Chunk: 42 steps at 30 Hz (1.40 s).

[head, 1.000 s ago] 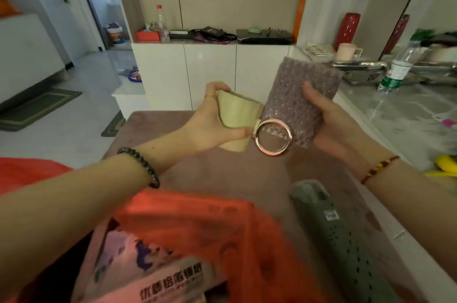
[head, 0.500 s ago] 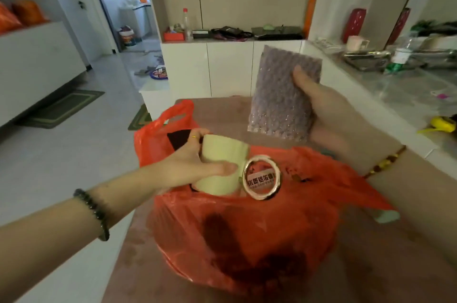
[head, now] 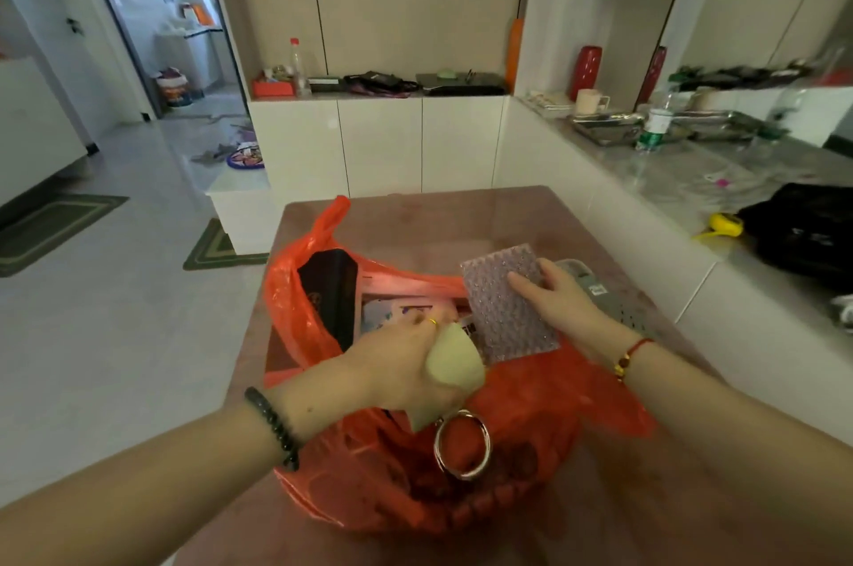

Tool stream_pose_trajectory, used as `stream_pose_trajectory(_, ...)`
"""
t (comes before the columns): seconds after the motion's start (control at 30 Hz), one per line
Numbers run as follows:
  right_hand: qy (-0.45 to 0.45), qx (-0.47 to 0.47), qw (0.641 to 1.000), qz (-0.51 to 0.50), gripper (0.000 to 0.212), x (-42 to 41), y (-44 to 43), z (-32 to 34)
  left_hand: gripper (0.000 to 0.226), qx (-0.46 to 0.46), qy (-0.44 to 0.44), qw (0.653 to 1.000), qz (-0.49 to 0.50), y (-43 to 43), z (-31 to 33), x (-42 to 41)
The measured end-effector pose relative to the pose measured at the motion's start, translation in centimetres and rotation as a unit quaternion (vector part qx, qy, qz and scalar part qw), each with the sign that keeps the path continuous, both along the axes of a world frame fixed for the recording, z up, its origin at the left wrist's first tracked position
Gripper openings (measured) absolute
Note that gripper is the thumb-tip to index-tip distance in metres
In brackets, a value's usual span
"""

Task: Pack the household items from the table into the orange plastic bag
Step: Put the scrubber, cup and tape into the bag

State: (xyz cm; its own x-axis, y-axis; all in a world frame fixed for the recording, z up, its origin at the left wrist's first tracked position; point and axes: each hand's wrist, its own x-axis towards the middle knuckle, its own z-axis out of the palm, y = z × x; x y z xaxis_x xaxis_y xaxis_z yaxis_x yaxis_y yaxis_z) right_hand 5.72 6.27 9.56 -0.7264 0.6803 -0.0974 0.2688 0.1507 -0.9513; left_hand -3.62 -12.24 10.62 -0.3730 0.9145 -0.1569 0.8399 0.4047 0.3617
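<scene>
My right hand (head: pixel 561 304) grips the purple pad (head: pixel 503 302) — its long axis slants down into the orange bag (head: pixel 521 408) mouth directly below; left hand (head: pixel 401 369) clasps the cream pouch (head: pixel 454 360) alongside.

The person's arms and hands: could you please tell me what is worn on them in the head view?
Both forearms are bare, with no sleeves in view. The left wrist carries a bracelet of dark round beads, and a thin gold ring sits on one of the left hand's fingers. The right wrist wears a red string bracelet with gold beads. The right hand shows no rings.
</scene>
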Motion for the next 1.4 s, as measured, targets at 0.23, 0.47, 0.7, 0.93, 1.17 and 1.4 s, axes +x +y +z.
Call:
stream_pose_trajectory(0.23,0.153,-0.258,0.954,0.006,0.031,-1.9,-0.8,0.0,0.107,-0.075,0.069,0.995,-0.011,-0.9,-0.3,0.2)
stream_pose_trajectory(0.47,-0.065,-0.102,0.977,0.177,0.031,-5.5,-2.7,-0.4,0.116,-0.078,0.130,0.988,0.006,-4.0,-0.8,0.8)
stream_pose_trajectory(0.7,-0.159,0.318,0.915,0.191,0.040,-8.0,-2.0,-3.1,0.096,-0.082,0.120,0.989,0.037,-3.2,-1.5,1.7)
stream_pose_trajectory(0.93,-0.227,0.394,0.801,0.391,0.078,0.4,3.3,-0.2,0.094,-0.032,0.119,0.992,0.026,-2.4,-2.0,2.1)
stream_pose_trajectory(1.17,-0.357,0.586,0.574,0.447,0.034,5.7,5.7,0.8,0.079,0.052,0.066,0.995,0.046,-0.6,-2.5,1.6)
stream_pose_trajectory(1.4,-0.202,0.570,0.679,0.417,0.038,6.8,8.4,2.2,0.056,0.315,-0.243,0.912,0.097,3.8,1.7,2.1)
